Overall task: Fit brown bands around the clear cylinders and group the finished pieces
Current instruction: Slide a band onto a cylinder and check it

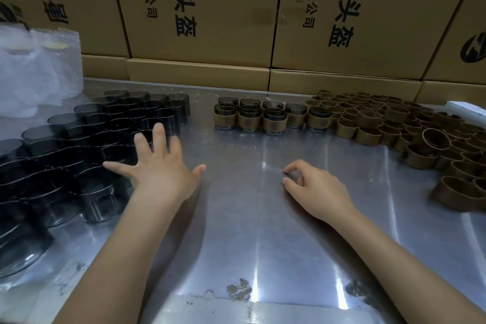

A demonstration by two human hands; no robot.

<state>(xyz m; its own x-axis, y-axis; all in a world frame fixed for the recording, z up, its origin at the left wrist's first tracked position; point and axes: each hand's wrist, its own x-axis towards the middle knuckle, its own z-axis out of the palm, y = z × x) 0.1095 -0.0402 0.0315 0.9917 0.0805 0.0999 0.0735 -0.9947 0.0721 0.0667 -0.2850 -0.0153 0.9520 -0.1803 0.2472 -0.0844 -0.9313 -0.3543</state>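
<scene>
— What do we have in front of us, biggest first?

— Printed cardboard boxes (200,16) walled up behind a shiny metal table (249,218). On our left the table carries a big cluster of dark-tinted clear cylinders (86,144), standing upright and packed together; white plastic wrap (34,71) sits behind them.

— And on our right?

— A spread of loose brown bands (410,131), most standing on edge, side by side. Between the two groups, at the far middle, we see the finished pieces (271,116): cylinders wearing bands, lined up in a short double row that touches the loose bands.

— Our hands?

— Our left hand (155,166) is spread wide, fingers straight, over the near edge of the cylinder cluster, gripping nothing. Our right hand (313,187) is just above the bare table, fingers loosely curled with thumb near forefinger; we see nothing held in it.
</scene>
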